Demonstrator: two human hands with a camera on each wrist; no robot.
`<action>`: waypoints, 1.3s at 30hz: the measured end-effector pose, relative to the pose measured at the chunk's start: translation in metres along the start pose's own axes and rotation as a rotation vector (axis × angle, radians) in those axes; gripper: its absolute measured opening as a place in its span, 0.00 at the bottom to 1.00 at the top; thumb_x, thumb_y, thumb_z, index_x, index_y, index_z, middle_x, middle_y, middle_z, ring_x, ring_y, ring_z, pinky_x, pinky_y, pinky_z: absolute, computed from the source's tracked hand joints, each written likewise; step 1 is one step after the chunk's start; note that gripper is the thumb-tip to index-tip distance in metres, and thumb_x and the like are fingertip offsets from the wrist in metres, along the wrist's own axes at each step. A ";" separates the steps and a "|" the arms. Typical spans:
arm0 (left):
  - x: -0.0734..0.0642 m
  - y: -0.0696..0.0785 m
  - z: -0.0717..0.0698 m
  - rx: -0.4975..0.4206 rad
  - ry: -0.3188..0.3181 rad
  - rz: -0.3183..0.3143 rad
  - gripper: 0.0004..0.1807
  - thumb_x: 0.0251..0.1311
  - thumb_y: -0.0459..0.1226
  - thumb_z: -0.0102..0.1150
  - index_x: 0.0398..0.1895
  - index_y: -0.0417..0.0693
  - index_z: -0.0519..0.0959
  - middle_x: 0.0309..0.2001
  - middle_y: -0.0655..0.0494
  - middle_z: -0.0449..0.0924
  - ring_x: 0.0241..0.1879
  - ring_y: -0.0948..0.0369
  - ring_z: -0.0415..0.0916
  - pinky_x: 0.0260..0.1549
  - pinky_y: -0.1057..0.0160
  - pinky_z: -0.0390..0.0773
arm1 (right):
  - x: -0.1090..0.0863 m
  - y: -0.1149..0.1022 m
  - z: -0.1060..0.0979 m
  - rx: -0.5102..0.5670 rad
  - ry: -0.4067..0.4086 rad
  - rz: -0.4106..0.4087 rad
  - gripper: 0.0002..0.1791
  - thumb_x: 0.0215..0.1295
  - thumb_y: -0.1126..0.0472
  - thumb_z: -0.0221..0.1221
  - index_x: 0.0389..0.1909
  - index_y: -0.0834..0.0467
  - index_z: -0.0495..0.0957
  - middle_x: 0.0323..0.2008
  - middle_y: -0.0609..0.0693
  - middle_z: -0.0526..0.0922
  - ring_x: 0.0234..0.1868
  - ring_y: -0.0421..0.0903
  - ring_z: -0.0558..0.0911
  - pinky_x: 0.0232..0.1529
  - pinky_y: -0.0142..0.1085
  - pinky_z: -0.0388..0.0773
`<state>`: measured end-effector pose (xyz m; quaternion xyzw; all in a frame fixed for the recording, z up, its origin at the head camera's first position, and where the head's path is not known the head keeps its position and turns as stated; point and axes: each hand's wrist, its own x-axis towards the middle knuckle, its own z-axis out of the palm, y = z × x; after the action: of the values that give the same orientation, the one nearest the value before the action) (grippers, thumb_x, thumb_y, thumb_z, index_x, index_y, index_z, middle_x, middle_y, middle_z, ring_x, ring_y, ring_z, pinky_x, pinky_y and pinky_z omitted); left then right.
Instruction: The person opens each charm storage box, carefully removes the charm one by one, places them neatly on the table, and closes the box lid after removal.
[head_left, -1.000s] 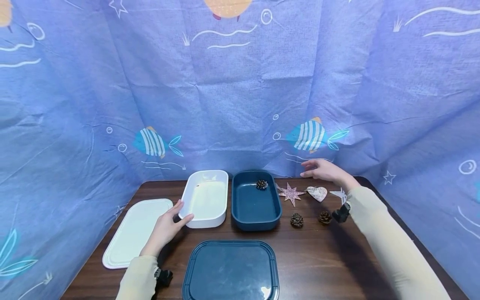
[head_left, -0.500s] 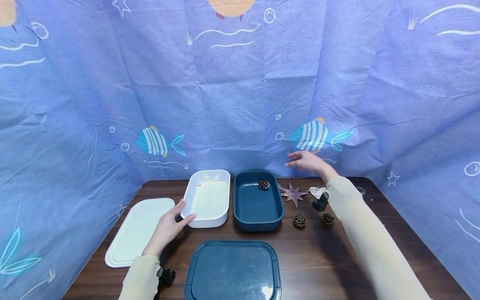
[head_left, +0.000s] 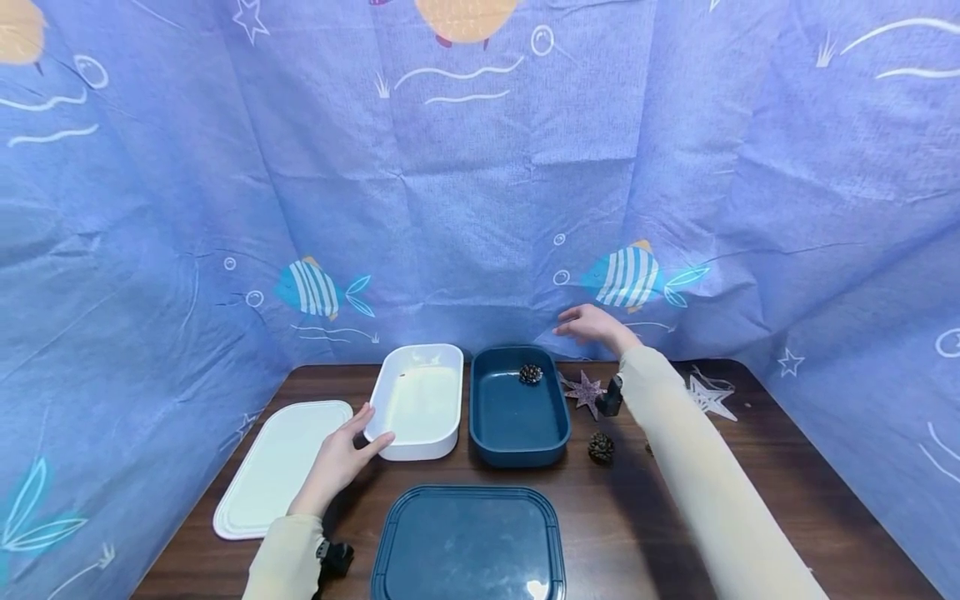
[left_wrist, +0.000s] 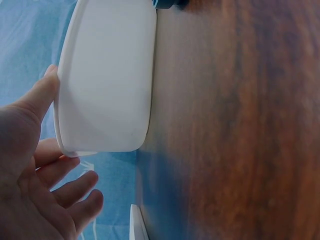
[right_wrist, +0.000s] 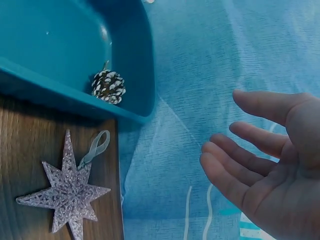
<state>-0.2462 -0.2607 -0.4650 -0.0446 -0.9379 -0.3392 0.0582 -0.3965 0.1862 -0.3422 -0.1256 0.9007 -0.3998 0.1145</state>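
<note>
My left hand [head_left: 340,457] holds the near-left corner of a white rectangular container [head_left: 417,447], thumb and forefinger at its rim [left_wrist: 57,110]. Right of it stands a dark blue container [head_left: 519,457] with a frosted pine cone [head_left: 531,374] inside, near the back. My right hand [head_left: 591,325] hovers in the air behind the table's back edge, fingers loosely bent and nothing in them. Nearest to it lies a pink glitter eight-pointed star [right_wrist: 66,195] with a ribbon loop, beside the blue container. The heart ornament is hidden behind my right sleeve.
A white lid [head_left: 281,467] lies at the left, and a dark blue lid [head_left: 468,542] in front of the containers. On the right are a pine cone [head_left: 601,448], another mostly covered by the sleeve, and a white star ornament [head_left: 709,397]. A blue fish-print curtain [head_left: 465,208] hangs behind.
My right hand has moved left, from above the heart ornament to behind the glitter star. The sleeve now covers the heart, and the white star has come into view. The left hand stays put.
</note>
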 end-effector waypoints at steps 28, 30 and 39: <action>0.000 -0.003 0.003 -0.019 0.006 -0.003 0.51 0.61 0.64 0.61 0.76 0.40 0.60 0.77 0.43 0.55 0.75 0.41 0.52 0.70 0.40 0.59 | 0.023 -0.018 0.056 0.085 -0.035 0.079 0.28 0.74 0.60 0.56 0.69 0.71 0.67 0.64 0.67 0.75 0.66 0.62 0.73 0.62 0.47 0.76; 0.000 -0.003 0.003 -0.018 0.009 -0.003 0.51 0.61 0.64 0.60 0.76 0.40 0.60 0.77 0.43 0.55 0.75 0.41 0.52 0.70 0.40 0.59 | 0.025 -0.017 0.060 0.100 -0.028 0.093 0.26 0.74 0.61 0.57 0.67 0.72 0.69 0.63 0.67 0.76 0.65 0.62 0.74 0.61 0.47 0.77; 0.000 -0.003 0.002 -0.017 0.011 -0.008 0.50 0.62 0.63 0.61 0.76 0.39 0.61 0.77 0.42 0.55 0.75 0.41 0.52 0.70 0.40 0.59 | 0.029 -0.012 0.077 0.144 0.013 0.171 0.21 0.73 0.62 0.57 0.60 0.72 0.76 0.59 0.69 0.76 0.59 0.63 0.78 0.59 0.49 0.78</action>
<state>-0.2472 -0.2613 -0.4686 -0.0392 -0.9347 -0.3477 0.0616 -0.3986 0.1164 -0.3869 -0.0373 0.8777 -0.4531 0.1513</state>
